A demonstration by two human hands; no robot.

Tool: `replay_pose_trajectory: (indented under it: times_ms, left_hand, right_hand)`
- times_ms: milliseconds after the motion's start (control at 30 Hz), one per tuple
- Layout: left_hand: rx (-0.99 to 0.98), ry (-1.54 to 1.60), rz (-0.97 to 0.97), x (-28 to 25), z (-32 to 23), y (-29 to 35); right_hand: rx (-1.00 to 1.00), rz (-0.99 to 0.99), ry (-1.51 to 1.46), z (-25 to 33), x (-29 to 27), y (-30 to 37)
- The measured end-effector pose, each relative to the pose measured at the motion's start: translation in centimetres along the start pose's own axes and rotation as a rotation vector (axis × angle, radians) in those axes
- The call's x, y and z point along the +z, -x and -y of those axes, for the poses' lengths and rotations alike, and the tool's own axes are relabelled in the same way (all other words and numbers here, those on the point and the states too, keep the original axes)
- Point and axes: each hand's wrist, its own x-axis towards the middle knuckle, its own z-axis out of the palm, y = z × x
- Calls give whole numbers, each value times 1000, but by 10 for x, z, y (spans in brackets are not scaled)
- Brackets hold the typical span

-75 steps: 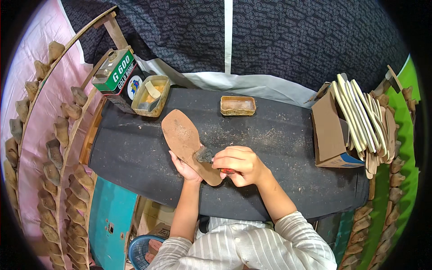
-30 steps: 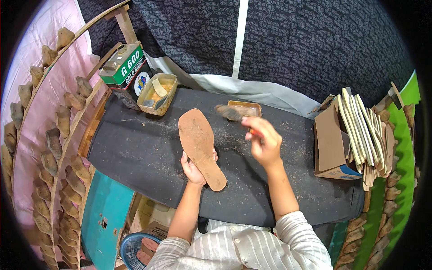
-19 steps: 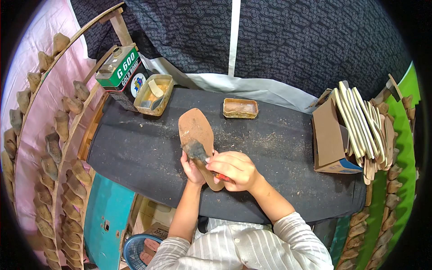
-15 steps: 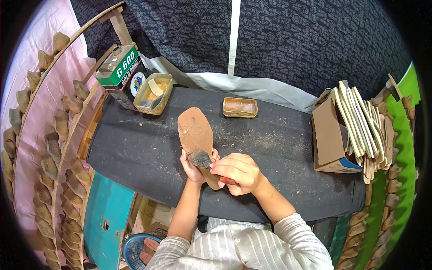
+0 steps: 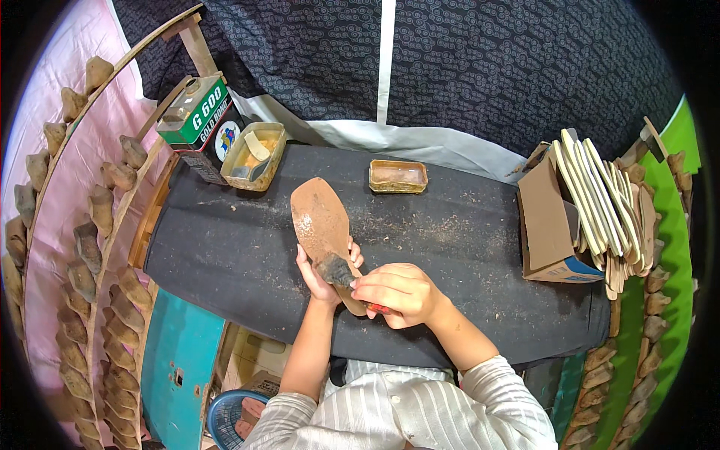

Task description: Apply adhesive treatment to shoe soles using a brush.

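Note:
My left hand grips a brown shoe sole by its narrow middle, from the left side and behind. The sole's wide end points away from me, with a shiny patch on its left. A brush with dark, clumped bristles lies across the sole's narrow part. My right hand is closed around the brush, and part of its red handle shows below the fingers. The sole is held above a table covered in dark cloth.
Behind the sole stands a shallow rectangular tray. A tub with spreaders and a metal can are at the back left. A cardboard box of pale soles stands right. Racks of shoe lasts flank the table; a blue basket sits below.
The sole has shifted slightly left and tilted, and a glossy patch now shows on its wide end. The brush stays on the narrow part, moved a little with my right hand.

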Motion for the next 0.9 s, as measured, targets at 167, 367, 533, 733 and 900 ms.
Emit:
replay_pose_trajectory:
  times_ms: [167, 367, 533, 733, 900]
  left_hand:
    - [8, 21, 14, -3, 4, 0]
    - [10, 52, 51, -8, -2, -2]
    - [5, -7, 128, -2, 1, -1]
    - [62, -155, -96, -2, 0, 0]
    - [80, -1, -34, 1, -3, -3]
  right_hand:
    - [-11, 7, 18, 2, 3, -4]
    - [66, 54, -56, 7, -4, -2]
    - [88, -54, 7, -2, -8, -3]
    - [77, -19, 57, -5, -2, -1]
    - [93, 103, -52, -2, -14, 2]
